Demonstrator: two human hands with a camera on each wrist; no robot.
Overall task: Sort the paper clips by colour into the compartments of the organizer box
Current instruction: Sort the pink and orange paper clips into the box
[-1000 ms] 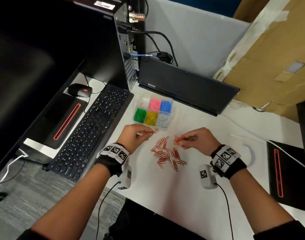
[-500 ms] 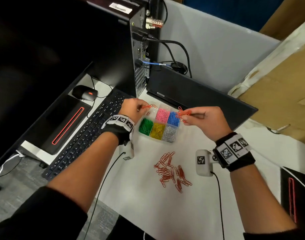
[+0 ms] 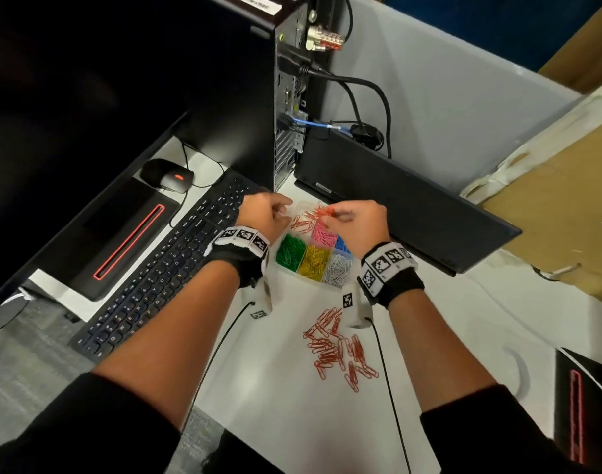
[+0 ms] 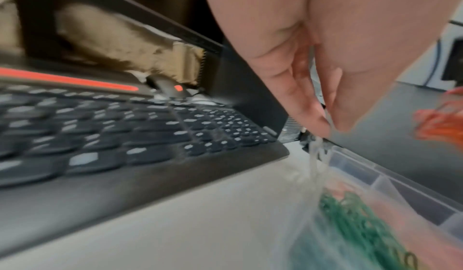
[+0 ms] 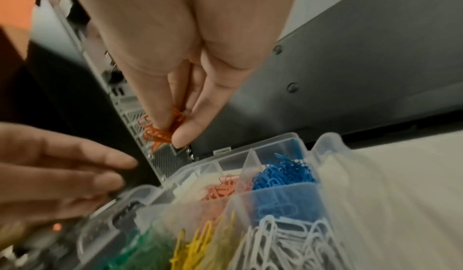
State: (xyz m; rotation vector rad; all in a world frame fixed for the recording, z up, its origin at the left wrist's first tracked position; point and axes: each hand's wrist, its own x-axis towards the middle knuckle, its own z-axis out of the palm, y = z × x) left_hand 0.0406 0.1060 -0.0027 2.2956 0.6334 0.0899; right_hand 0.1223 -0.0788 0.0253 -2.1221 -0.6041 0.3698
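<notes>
The clear organizer box holds green, yellow, white, pink and blue clips. Several orange clips lie in its far-left compartment. My right hand pinches a bunch of orange paper clips just above that compartment. My left hand hovers at the box's far-left corner; the right wrist view shows the left hand's fingers straight with nothing in them. A pile of orange clips lies on the white table between my forearms.
A black keyboard lies left of the box, with a mouse and a monitor base beyond it. A computer tower and a dark slab stand right behind the box. Cardboard fills the right.
Both hands rose from the pile to the box. The left hand's orange clips are gone from its fingers, and orange clips now lie in the far-left compartment. The right hand moved left over it.
</notes>
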